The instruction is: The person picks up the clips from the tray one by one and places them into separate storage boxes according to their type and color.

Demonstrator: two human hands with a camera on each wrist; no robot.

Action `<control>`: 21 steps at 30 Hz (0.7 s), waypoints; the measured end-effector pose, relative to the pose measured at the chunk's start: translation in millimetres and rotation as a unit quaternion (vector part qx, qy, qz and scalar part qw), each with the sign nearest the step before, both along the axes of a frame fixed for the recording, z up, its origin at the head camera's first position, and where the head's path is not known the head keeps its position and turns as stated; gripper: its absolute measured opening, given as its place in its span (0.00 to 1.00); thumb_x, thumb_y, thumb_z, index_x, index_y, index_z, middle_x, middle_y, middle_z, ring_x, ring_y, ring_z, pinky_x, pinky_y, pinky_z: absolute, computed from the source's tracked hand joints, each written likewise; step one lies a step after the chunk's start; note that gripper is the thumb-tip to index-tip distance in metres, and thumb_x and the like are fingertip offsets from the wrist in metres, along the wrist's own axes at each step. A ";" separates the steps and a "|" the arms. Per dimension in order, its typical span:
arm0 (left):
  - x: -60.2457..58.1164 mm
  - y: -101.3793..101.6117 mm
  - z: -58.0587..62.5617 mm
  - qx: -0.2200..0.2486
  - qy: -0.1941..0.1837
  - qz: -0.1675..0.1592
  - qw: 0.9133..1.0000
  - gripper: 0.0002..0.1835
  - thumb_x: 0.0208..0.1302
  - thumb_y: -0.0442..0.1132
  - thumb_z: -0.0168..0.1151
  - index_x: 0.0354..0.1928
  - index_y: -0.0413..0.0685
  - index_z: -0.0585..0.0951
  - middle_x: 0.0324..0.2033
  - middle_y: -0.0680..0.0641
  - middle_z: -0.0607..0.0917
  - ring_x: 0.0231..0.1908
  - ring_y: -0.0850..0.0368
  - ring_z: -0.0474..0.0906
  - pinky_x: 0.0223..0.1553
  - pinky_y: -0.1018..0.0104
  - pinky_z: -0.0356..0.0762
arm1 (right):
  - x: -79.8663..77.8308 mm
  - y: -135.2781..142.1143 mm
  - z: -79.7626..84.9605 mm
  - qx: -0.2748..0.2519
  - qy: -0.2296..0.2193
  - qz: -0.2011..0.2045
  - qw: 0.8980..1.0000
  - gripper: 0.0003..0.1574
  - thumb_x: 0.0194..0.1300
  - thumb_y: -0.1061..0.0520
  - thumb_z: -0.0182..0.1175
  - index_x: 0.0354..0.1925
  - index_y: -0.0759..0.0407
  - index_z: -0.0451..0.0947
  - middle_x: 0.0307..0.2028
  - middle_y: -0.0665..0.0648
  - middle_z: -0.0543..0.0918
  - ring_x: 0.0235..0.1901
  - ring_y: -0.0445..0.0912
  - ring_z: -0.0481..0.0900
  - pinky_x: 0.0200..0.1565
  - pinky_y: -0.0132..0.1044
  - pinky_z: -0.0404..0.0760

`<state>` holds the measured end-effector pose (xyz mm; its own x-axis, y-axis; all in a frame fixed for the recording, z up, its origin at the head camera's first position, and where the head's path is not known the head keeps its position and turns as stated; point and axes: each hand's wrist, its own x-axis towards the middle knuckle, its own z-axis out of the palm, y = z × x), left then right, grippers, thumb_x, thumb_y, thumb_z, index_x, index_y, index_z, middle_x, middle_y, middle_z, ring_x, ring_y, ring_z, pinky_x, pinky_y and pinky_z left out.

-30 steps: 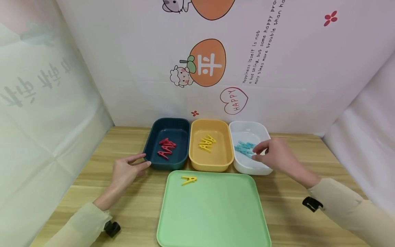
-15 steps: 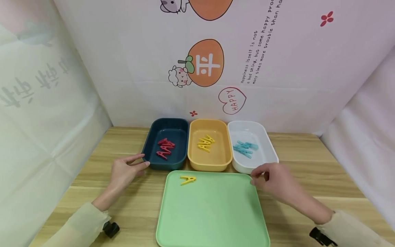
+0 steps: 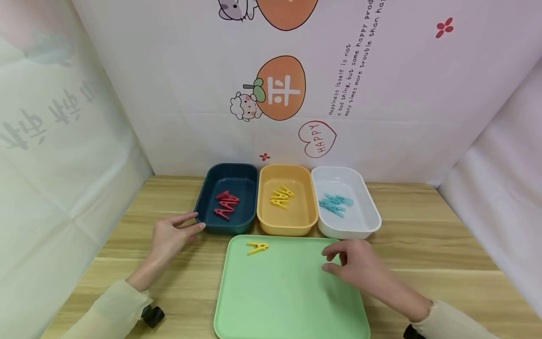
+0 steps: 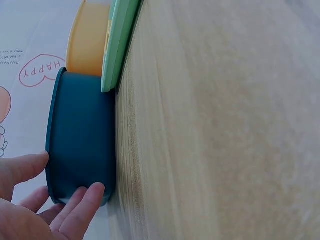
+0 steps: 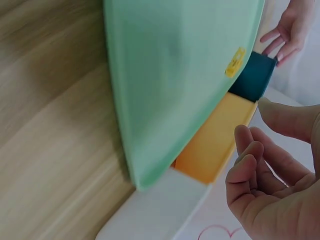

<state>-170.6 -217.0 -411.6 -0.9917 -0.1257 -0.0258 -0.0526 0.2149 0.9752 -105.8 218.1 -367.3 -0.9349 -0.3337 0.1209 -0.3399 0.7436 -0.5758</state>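
My left hand [image 3: 171, 238] rests at the near left corner of the dark blue bin [image 4: 82, 135], its extended fingers touching the outside and rim. Inside that bin lie several red clothespins [image 3: 226, 204]. Over the right part of the green tray [image 3: 292, 292] hovers my right hand [image 3: 355, 263]; thumb and bent fingers stand apart with nothing between them, as the right wrist view [image 5: 280, 185] of the hand confirms. One yellow clothespin [image 3: 257, 248] lies near the tray's far left corner. Several blue clothespins [image 3: 335, 204] lie in the white bin [image 3: 368, 219].
Between the dark blue and white bins stands a yellow bin [image 3: 288, 230] with several yellow clothespins [image 3: 281, 197]. The bins stand side by side behind the tray on a wooden table [image 3: 427, 245]. A printed white cloth [image 3: 190, 94] hangs behind them.
My right hand has moved from above the blue clothespins in the white bin toward me and left, over the tray. Its thumb and fingers have parted. My left hand stays at the dark blue bin.
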 end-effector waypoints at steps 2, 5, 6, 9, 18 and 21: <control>0.2 0.1 -0.5 -0.001 0.000 0.002 1.000 0.29 0.65 0.36 0.78 0.65 0.34 0.81 0.73 0.34 0.71 0.46 0.42 0.89 0.44 0.59 0.89 | -1.6 -6.4 -3.3 -0.008 -0.006 0.012 1.000 0.11 0.57 0.62 0.79 0.41 0.58 0.92 0.29 0.42 0.85 0.21 0.38 0.70 0.23 0.31 0.72; 0.0 0.3 -0.6 0.001 0.002 0.003 1.000 0.29 0.65 0.36 0.77 0.65 0.34 0.81 0.73 0.34 0.71 0.46 0.42 0.89 0.44 0.59 0.89 | -4.4 -16.1 -8.2 -0.014 -0.015 0.027 0.999 0.11 0.58 0.62 0.79 0.41 0.58 0.92 0.30 0.43 0.86 0.22 0.37 0.70 0.23 0.31 0.73; -0.1 0.4 -0.7 0.001 0.002 0.003 1.000 0.29 0.65 0.36 0.77 0.65 0.34 0.81 0.72 0.33 0.72 0.46 0.42 0.89 0.44 0.59 0.89 | -5.6 -19.1 -10.0 -0.015 -0.019 0.031 0.999 0.11 0.58 0.62 0.79 0.41 0.58 0.91 0.30 0.43 0.86 0.22 0.37 0.70 0.23 0.32 0.73; -0.3 0.5 -1.0 0.004 0.001 0.005 1.000 0.29 0.64 0.35 0.78 0.65 0.33 0.81 0.72 0.33 0.72 0.46 0.42 0.89 0.43 0.59 0.89 | -8.9 -27.9 -15.5 -0.020 -0.021 0.044 0.999 0.11 0.58 0.63 0.79 0.40 0.59 0.91 0.31 0.45 0.87 0.22 0.37 0.70 0.24 0.32 0.74; -0.5 0.1 -1.4 -0.002 -0.001 0.005 1.000 0.29 0.65 0.37 0.77 0.66 0.35 0.81 0.73 0.35 0.72 0.44 0.42 0.90 0.43 0.59 0.89 | -25.5 -54.0 -24.6 0.008 -0.012 0.032 0.999 0.10 0.57 0.65 0.79 0.39 0.59 0.92 0.32 0.48 0.88 0.24 0.36 0.74 0.28 0.32 0.78; -0.5 0.4 -1.1 -0.004 -0.003 0.005 1.000 0.29 0.65 0.37 0.78 0.66 0.36 0.82 0.73 0.35 0.72 0.44 0.42 0.90 0.43 0.60 0.89 | -31.2 -62.2 -28.3 0.004 -0.011 0.038 0.999 0.11 0.57 0.66 0.79 0.40 0.61 0.92 0.33 0.50 0.89 0.25 0.36 0.75 0.28 0.32 0.78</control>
